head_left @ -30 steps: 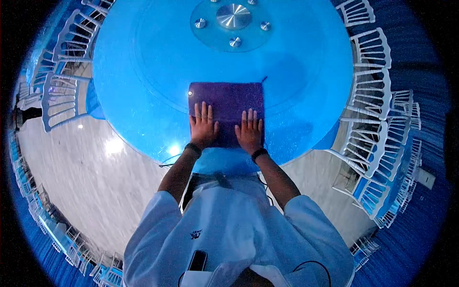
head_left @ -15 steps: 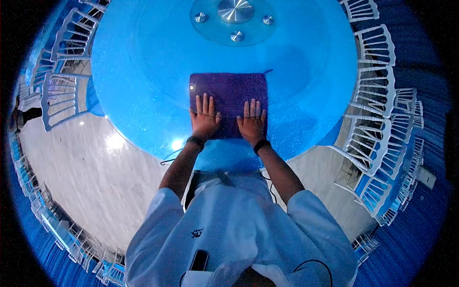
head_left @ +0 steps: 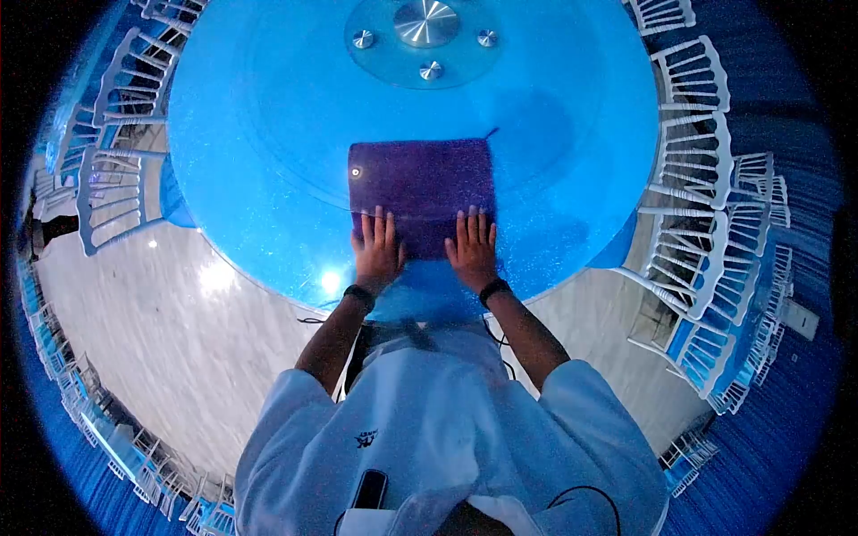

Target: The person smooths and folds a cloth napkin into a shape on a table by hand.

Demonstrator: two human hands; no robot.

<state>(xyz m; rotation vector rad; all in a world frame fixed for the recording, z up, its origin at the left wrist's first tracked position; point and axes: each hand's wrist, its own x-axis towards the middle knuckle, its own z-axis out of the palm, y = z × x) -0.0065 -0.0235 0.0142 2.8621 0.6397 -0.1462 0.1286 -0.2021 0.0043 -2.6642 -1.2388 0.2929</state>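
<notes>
1. Purple rectangular cloth [head_left: 424,179] lies flat near the front edge of the round blue table [head_left: 259,188]; a stud [head_left: 356,172] sits by its far left corner.
2. Left hand [head_left: 378,259]: fingers extended, unclenched, over the cloth's near left corner.
3. Right hand [head_left: 473,259]: fingers likewise straight, grasping nothing, over the near right corner.
4. Large metal disc [head_left: 426,23]: beyond the cloth.
</notes>
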